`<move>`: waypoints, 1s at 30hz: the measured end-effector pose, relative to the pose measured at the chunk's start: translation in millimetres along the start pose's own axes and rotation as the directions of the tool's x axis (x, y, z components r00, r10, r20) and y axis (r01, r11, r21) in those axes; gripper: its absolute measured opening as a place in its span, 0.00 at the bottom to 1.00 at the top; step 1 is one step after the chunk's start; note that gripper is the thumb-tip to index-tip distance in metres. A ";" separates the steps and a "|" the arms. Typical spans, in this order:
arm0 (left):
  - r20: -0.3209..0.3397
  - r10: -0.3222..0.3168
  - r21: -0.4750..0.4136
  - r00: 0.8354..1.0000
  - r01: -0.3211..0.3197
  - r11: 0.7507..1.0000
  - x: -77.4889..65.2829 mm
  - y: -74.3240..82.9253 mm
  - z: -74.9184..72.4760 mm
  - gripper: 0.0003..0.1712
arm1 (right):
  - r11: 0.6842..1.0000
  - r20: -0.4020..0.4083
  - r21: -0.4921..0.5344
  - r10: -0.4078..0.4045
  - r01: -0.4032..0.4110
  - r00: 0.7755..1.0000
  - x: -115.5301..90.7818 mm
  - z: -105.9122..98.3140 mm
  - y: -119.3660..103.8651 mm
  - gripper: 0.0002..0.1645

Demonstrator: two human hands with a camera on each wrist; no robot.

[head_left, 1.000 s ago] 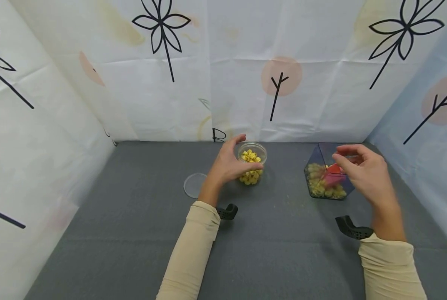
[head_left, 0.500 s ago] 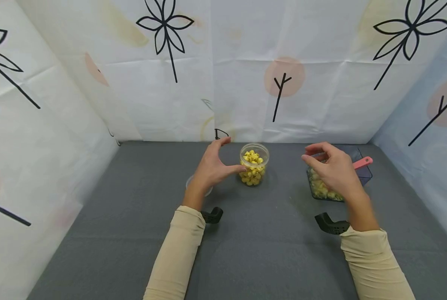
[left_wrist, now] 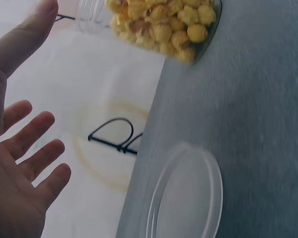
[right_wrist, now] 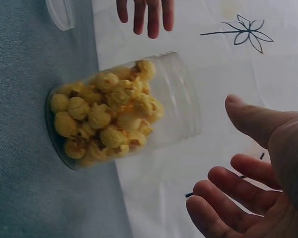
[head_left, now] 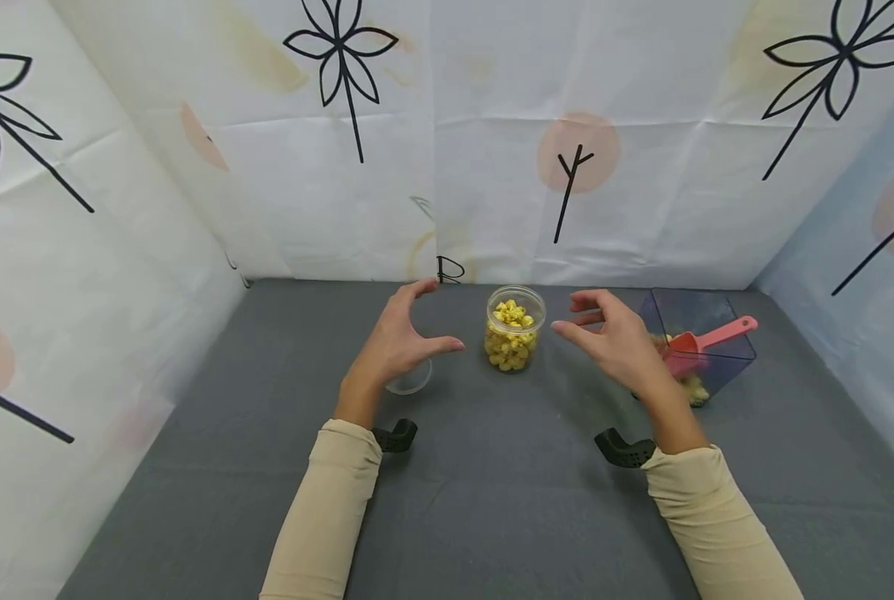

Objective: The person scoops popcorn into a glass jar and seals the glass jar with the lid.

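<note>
A clear jar (head_left: 511, 337) of yellow popcorn stands upright and uncovered on the table, between the two hands. My left hand (head_left: 397, 337) is left of the jar, thumb and fingers spread apart, holding nothing. To the jar's right, my right hand (head_left: 615, 340) hovers with fingers loosely bent and touches nothing. A clear round lid (left_wrist: 188, 198) lies flat on the table; in the head view the left hand partly covers it. Behind the right hand stands a bluish see-through bin (head_left: 705, 308) with popcorn, and a pink scoop (head_left: 724, 332) leans in it, its handle over the rim.
The grey table (head_left: 484, 517) meets a white patterned cloth wall (head_left: 484, 192) behind the jar. More cloth hangs along the left and right sides. Black wrist mounts (head_left: 622, 448) stick out from both wrists.
My right hand has let go of the pink scoop, left it in the bin, and moved left toward the jar. My left hand has drawn away leftward from the jar.
</note>
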State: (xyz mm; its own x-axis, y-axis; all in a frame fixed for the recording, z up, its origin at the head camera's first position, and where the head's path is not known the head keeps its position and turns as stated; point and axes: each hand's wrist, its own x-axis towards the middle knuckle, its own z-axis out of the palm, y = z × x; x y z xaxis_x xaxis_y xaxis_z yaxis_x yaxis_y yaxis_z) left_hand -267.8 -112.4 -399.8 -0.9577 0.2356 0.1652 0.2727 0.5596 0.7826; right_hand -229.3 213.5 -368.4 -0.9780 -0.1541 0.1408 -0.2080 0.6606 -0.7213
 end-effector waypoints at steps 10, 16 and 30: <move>0.064 -0.018 0.075 0.998 0.014 0.997 -12.6 -20.0 -11.0 0.63 | 0.997 0.072 0.083 -0.007 0.001 0.997 14.8 32.5 15.0 0.55; 0.052 -0.041 0.050 0.998 0.038 0.998 -16.0 -29.1 -11.6 0.62 | 0.988 0.115 0.152 0.003 -0.021 0.993 17.2 48.6 23.0 0.63; 0.170 -0.192 0.017 0.967 0.192 0.981 -21.3 -46.1 -30.7 0.67 | 0.939 0.147 0.341 -0.019 -0.032 0.989 30.2 77.9 28.9 0.64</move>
State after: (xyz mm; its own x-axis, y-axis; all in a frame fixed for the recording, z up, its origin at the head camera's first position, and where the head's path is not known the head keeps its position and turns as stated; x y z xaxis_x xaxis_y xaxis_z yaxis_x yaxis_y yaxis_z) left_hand -262.7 -167.6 -420.9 -0.9623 0.2559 -0.0925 0.0857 0.6076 0.7896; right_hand -263.4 170.8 -437.9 -0.9605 -0.2729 0.0539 -0.1578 0.3748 -0.9136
